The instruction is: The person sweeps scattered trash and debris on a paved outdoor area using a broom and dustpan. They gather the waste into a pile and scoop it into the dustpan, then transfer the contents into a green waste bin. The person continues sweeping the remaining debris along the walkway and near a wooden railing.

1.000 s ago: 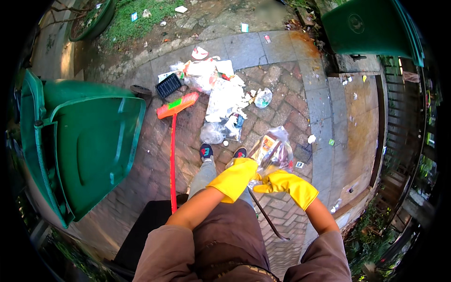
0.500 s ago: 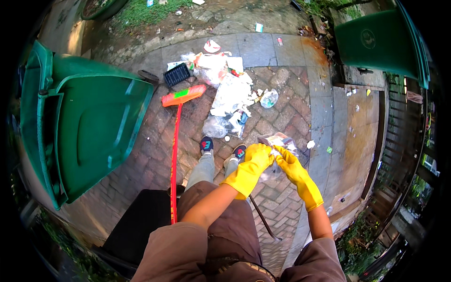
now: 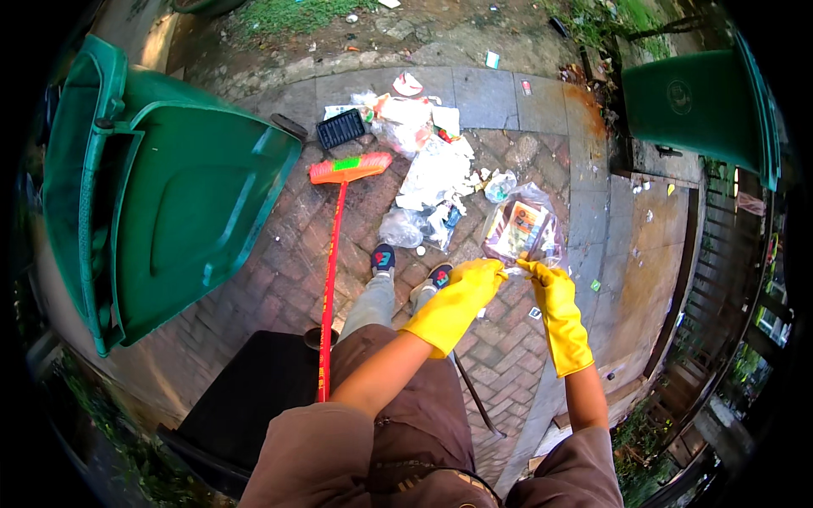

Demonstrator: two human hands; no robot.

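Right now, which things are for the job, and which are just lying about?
For the job:
left hand and right hand, in yellow gloves
clear bag at their fingertips
probably the red broom and rubbish heap

Apparently just lying about:
small green scrap
blue-and-white packet

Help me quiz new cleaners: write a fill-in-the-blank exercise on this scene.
The left hand and right hand, in yellow rubber gloves, hold a filled transparent plastic ____.
The orange-bristled broom's long, straight handle is coloured ____.
The nearer large green plastic bin is on the picture's ____ side.

Missing words: bag; red; left.
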